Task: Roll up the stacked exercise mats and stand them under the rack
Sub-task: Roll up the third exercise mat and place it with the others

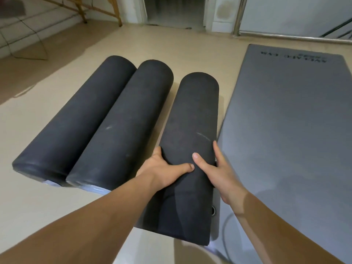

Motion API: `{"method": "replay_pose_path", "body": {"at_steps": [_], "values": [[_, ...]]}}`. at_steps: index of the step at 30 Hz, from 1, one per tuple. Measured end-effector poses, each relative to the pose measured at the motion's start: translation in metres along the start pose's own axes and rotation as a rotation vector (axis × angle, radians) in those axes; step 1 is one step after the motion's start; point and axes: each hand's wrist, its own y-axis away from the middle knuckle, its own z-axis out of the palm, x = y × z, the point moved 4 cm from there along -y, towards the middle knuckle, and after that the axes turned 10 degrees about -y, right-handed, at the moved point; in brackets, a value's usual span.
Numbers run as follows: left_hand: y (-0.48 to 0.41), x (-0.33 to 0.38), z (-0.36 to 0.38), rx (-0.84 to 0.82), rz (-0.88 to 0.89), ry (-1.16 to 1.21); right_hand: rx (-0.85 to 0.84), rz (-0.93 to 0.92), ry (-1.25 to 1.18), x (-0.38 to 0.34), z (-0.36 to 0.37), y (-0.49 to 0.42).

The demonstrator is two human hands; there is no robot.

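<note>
Black rolled mat (pixel 192 115): lies lengthwise on the floor at centre frame, its rounded far end pointing to the top of the picture and its near end reaching almost to the bottom edge.
Left hand (pixel 167 168): grips the black rolled mat from its left side, thumb laid across the top, fingers curled down out of sight round the curve.
Right hand (pixel 215 172): holds the same mat from its right side, thumb pressed on top, fingers stretched along the flank; the two thumbs lie close together, not touching.
Middle roll (pixel 123 126): a second dark rolled mat, just left of the held one at the near end, with a wedge of bare floor widening between them farther up.
Left roll (pixel 76 119): a third dark rolled mat, lying against the middle roll along its length, at left of centre.
Flat grey mat (pixel 285 130): spread out on the floor at right of frame, with dark lettering upside down near its far end; its left edge runs just beside the held mat.
Metal ring (pixel 213 210): a small eyelet on a grey strip at the held mat's lower right; which mat it belongs to cannot be told.
Floor (pixel 38 206): pale beige.
Background: wooden legs (pixel 116 14) at upper left, a doorway (pixel 175 12) at top centre, a metal rail (pixel 285 36) at upper right.
</note>
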Motion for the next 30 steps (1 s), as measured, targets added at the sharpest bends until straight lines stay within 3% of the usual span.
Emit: {"method": "replay_pose_path", "body": {"at_steps": [7,13,20,30], "values": [[-0.017,-0.015,-0.018,0.025,0.03,0.063,-0.072,0.049,-0.044,0.019,0.011,0.027],[-0.009,0.003,-0.022,0.278,0.258,-0.413,-0.059,0.074,-0.017,0.014,0.018,0.026],[-0.01,-0.01,-0.028,0.251,0.193,-0.549,0.001,0.027,0.025,0.01,0.045,0.006],[-0.008,-0.01,-0.027,0.167,0.195,-0.547,-0.037,0.077,-0.09,0.009,0.046,0.005]]}}
